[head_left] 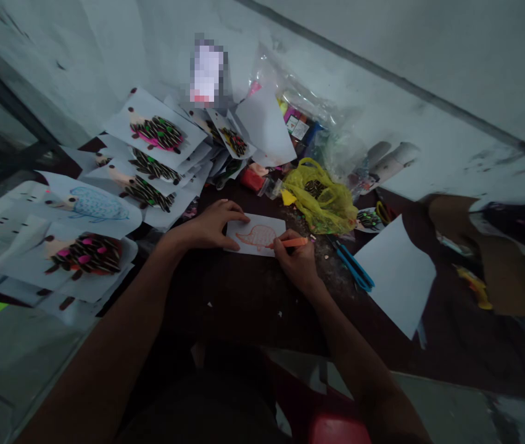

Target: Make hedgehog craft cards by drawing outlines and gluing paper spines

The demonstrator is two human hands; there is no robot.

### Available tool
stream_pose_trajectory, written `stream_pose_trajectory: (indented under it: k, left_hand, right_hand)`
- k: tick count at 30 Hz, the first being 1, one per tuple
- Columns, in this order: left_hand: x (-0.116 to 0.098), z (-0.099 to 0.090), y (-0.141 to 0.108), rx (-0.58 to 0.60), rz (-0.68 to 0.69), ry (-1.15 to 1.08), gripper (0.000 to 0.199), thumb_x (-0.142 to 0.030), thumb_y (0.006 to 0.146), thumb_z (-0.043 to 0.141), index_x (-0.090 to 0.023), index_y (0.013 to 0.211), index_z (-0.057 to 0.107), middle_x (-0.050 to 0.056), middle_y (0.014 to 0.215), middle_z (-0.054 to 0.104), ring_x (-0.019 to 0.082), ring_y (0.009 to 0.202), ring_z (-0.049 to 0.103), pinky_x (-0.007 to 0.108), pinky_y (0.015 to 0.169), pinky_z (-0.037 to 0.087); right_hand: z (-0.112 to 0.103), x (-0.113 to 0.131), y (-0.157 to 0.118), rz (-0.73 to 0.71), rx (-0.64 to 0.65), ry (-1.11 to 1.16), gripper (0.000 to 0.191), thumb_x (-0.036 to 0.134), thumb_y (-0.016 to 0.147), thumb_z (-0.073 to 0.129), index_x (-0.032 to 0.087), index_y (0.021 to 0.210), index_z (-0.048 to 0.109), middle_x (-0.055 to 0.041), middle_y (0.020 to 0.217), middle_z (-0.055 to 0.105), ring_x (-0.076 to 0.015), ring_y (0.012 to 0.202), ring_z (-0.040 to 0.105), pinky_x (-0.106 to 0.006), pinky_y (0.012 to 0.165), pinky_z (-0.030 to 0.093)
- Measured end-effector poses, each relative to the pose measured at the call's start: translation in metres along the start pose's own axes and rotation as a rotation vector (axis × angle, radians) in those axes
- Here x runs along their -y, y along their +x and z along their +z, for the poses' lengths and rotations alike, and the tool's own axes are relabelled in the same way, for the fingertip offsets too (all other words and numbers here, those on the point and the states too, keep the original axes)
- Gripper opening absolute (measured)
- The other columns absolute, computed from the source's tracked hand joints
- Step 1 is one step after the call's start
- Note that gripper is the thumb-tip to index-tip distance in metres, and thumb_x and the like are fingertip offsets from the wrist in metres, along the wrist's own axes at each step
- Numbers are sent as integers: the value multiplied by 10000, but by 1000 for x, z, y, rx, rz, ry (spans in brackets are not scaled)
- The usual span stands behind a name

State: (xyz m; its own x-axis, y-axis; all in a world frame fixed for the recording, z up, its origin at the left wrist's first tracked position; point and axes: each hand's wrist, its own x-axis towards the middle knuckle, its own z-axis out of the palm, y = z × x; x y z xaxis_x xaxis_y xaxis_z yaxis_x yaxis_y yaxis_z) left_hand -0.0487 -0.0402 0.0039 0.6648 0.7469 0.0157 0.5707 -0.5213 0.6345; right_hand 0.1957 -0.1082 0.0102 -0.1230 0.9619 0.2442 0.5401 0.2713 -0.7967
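A small white paper card (239, 240) lies on the dark wooden table (225, 308), with an orange outline drawing of a hedgehog (256, 236) on it. My right hand (297, 264) grips an orange marker (294, 242), and its tip is on the drawing's right side. My left hand (209, 226) rests flat-fingered on the card's left edge, holding nothing in its grasp.
Several paper hedgehog crafts with dark striped spines (155, 132) are piled at the far left. A yellow plastic bag (318, 197), a clear bag of supplies (299, 117), blue-handled scissors (353, 266) and a blank white sheet (396, 275) lie on the right. A wall rises behind.
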Motion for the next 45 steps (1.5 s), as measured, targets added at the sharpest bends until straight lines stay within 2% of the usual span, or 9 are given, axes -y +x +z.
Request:
stream_pose_trajectory:
  k: [9, 31, 36, 45]
  left_hand:
    - [4, 3, 1, -8, -4, 14, 654, -503, 681, 767, -227, 1261, 648, 91, 1295, 535, 315, 1235, 448, 442, 1095, 333]
    - [5, 2, 1, -12, 16, 10, 630, -522, 689, 763, -261, 1251, 650, 85, 1295, 538, 313, 1220, 456, 452, 1080, 341]
    - [3, 2, 0, -12, 5, 6, 630, -512, 691, 761, -236, 1247, 654, 94, 1286, 536, 313, 1218, 455, 441, 1086, 337]
    - [2, 2, 0, -15, -4, 9, 631, -499, 687, 770, -240, 1250, 652, 94, 1285, 534, 314, 1220, 455, 448, 1083, 341]
  right_hand:
    - [-2, 0, 0, -11, -1, -35, 230, 307, 861, 542, 208, 655, 568, 23, 579, 541, -106, 504, 485, -235, 501, 352]
    - [-6, 1, 0, 49, 80, -90, 215, 297, 853, 553, 205, 659, 574, 3, 601, 606, -118, 524, 529, -236, 521, 389]
    - [-7, -1, 1, 49, 89, -92, 212, 309, 847, 555, 203, 665, 579, -1, 589, 613, -120, 515, 535, -235, 517, 389]
    - [-5, -3, 2, 52, 49, -73, 218, 312, 840, 559, 196, 656, 578, -2, 596, 611, -112, 513, 519, -232, 509, 380]
